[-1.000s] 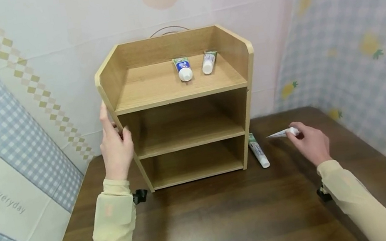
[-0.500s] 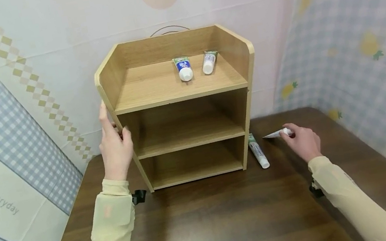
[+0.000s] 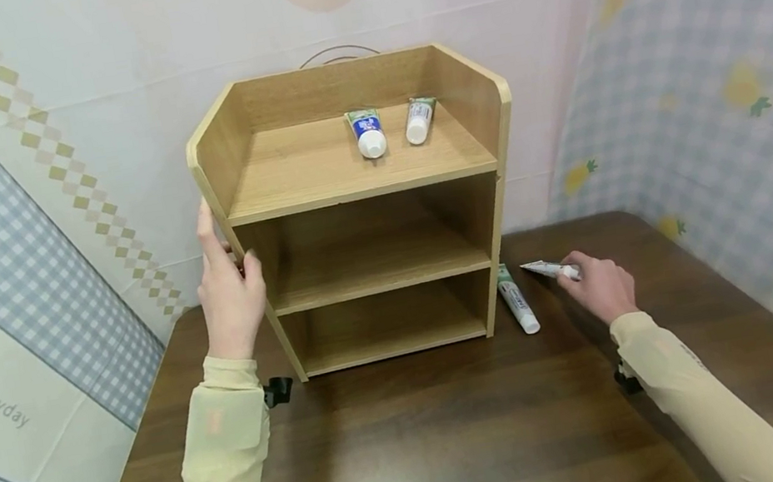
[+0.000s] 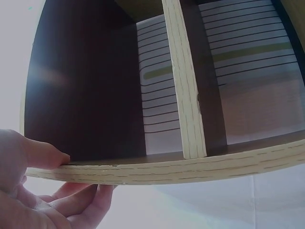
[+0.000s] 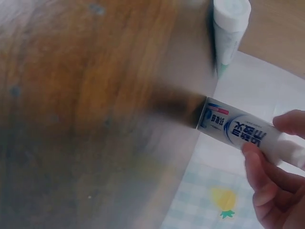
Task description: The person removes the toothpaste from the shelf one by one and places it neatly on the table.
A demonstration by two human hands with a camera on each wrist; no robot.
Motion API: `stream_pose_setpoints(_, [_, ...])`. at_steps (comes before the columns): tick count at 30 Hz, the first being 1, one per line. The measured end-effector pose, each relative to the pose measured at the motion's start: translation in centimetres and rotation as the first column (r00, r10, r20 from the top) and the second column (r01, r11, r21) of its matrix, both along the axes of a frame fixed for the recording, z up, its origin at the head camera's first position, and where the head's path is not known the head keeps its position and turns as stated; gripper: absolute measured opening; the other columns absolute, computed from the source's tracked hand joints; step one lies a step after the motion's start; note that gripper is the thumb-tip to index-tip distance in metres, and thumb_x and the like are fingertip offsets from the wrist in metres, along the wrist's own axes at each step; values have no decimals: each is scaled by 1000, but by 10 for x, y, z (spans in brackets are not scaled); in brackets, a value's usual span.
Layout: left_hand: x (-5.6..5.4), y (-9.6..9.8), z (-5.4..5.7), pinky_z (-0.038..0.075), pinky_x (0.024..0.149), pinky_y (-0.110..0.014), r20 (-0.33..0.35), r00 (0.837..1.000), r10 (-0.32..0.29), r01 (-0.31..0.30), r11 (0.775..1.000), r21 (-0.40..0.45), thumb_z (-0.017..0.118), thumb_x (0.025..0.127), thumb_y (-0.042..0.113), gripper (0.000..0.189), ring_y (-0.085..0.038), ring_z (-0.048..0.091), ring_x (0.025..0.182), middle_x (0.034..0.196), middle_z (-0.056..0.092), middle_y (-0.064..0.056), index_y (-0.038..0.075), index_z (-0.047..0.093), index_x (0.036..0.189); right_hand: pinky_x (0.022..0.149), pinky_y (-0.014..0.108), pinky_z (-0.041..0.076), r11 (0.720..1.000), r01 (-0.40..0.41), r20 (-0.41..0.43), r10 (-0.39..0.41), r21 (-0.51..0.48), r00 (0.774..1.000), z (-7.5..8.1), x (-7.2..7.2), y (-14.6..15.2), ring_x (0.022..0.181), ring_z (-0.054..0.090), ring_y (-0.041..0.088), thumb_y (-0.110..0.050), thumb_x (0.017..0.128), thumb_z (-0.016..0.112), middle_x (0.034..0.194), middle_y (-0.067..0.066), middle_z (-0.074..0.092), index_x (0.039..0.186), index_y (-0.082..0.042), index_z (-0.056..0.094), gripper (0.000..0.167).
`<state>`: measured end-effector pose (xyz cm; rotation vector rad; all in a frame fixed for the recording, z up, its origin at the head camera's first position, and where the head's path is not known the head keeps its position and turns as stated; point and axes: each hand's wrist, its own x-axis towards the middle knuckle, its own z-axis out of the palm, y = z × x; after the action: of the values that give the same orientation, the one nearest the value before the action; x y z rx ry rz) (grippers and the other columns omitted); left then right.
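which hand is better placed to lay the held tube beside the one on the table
Probably the right hand: it pinches the held tube near the lying tube; the left hand grips the opposite side of the shelf unit.

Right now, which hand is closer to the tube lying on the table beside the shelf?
The right hand: it holds another tube just right of the lying tube. The left hand grips the shelf at its opposite, left side.

Item 1: tube (image 5: pixel 240 129), white w/ blue print, sm. red patch, white cap; I see it gripped nr. cap end in R hand (image 3: pixel 600 287), flat end twd shelf (image 3: pixel 364 194), apart from it. Item 2: shelf, lt. wood-look, 3 tiers, open front, upright on table (image 3: pixel 418 438); L side pinched by L hand (image 3: pixel 231 295).
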<state>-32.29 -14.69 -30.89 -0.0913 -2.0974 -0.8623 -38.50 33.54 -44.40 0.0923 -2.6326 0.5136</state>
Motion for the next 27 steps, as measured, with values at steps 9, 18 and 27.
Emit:
stream_pose_setpoints(9, [0,0,2,37,60,-45,16,1000,1,-1,1000,7,47,93,8,73,-36,48,66,98,55,-20,30,12,154,47,38,36,996,-66,181,53,62,982,-5,-1,3,59,57,31,-28,85,66,81,19,67,101,-7,61,27])
stream_pose_setpoints(18, [1,1,0,38,58,-46,24,1000,4,-4,1000,-7,48,93,8,73,-36,48,65,100,56,-22,27,12,154,50,39,42,976,-198,330,158,93,931,-11,-4,3,64,60,25,-28,85,70,84,14,69,103,-5,58,31])
stream_pose_setpoints(27, [0,0,0,37,57,-44,29,1000,7,-7,1000,-7,46,94,9,73,-36,48,64,103,57,-21,31,10,154,60,43,48,961,-255,364,201,104,909,-14,-6,6,73,63,26,-25,85,69,96,20,70,109,-1,62,34])
